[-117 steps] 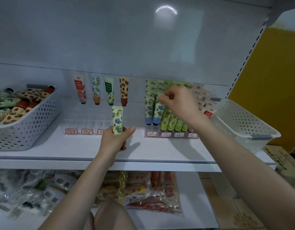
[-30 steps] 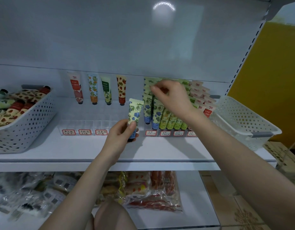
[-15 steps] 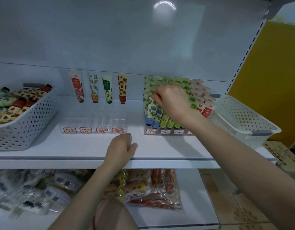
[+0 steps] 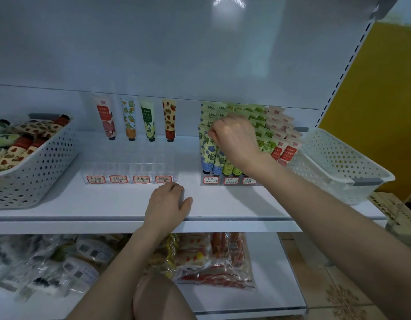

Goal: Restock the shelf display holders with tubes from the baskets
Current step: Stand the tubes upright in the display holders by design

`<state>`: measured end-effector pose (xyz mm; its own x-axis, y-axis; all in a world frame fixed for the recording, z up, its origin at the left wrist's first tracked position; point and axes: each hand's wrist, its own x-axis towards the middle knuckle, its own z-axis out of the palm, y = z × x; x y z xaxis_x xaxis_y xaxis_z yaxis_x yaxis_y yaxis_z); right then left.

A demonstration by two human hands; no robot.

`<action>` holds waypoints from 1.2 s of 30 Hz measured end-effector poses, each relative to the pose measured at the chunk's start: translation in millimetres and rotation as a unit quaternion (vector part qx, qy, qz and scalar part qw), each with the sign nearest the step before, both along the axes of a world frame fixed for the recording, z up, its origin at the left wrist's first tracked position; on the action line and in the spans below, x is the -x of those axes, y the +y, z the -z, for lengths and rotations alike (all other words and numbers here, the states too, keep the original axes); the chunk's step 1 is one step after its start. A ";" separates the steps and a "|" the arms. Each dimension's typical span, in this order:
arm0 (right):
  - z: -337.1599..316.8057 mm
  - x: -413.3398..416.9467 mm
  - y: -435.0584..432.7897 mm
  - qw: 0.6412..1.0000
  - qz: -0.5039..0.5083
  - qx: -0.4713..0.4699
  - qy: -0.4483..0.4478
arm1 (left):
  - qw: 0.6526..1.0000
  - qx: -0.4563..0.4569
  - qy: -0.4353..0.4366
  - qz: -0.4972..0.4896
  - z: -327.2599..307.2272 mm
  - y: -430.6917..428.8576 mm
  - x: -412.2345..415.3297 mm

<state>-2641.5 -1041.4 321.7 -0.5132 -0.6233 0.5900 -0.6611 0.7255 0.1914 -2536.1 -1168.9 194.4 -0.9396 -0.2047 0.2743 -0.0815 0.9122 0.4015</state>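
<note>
My right hand (image 4: 234,137) pinches the top of a blue-flowered tube (image 4: 208,148) in the right display holder (image 4: 230,180). My left hand (image 4: 167,204) lies flat, released, on the near shelf (image 4: 107,204) edge.

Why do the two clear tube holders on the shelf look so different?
The left holder has just four tubes, at its back, and bare front slots; the right holder is packed with rows of tubes. The right hand touches the right holder's tubes; the left hand only rests on the shelf before the left holder. Both are clear, with red-framed labels in front, on one white shelf.
</note>
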 end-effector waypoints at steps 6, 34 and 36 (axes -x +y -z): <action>-3.2 -2.3 -2.8 1.000 -0.005 -0.013 -0.022 | 1.000 -0.007 0.003 -0.004 -0.7 0.9 -1.3; -2.9 -2.0 0.6 0.994 0.034 0.014 -0.100 | 1.000 0.012 -0.013 -0.009 2.3 -0.2 0.5; -2.3 -2.4 0.7 0.994 0.034 0.016 -0.102 | 1.000 0.014 -0.013 -0.009 2.8 -0.5 0.5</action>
<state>-2639.1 -1040.7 323.9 -0.6654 -0.5648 0.4882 -0.6322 0.7740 0.0337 -2536.6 -1169.4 191.6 -0.9428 -0.2149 0.2547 -0.1090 0.9211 0.3737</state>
